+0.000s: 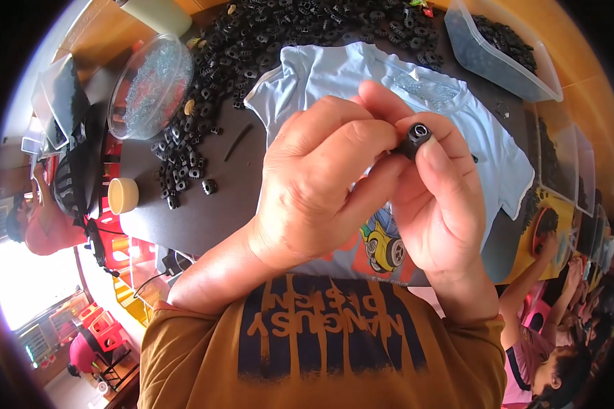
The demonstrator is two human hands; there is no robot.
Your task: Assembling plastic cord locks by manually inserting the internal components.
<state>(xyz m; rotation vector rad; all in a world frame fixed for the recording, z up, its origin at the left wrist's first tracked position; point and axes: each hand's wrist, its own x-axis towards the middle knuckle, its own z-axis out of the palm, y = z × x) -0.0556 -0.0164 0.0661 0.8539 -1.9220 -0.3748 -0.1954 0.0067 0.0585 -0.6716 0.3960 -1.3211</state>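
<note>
Above a light-blue T-shirt (307, 75) spread on the dark table, my two hands meet around a small black plastic cord-lock piece (414, 142). A shiny metal ring, apparently the end of a spring, shows in the opening of the piece. My right hand (443, 198) is closed on it, with thumb and forefinger on either side. My left hand (314, 177) is closed too, its fingertips pressed against the piece's left side; what else they pinch is hidden. Loose black cord-lock pieces (184, 160) lie to the left, next to a clear round bowl (116, 102) of small silvery springs.
A large heap of black pieces (307, 27) covers the far table. A clear bin (552, 88) of black parts stands far right, a yellow cup (123, 196) at the left edge. A thin black strip (237, 142) lies near the shirt. Other people sit at both sides.
</note>
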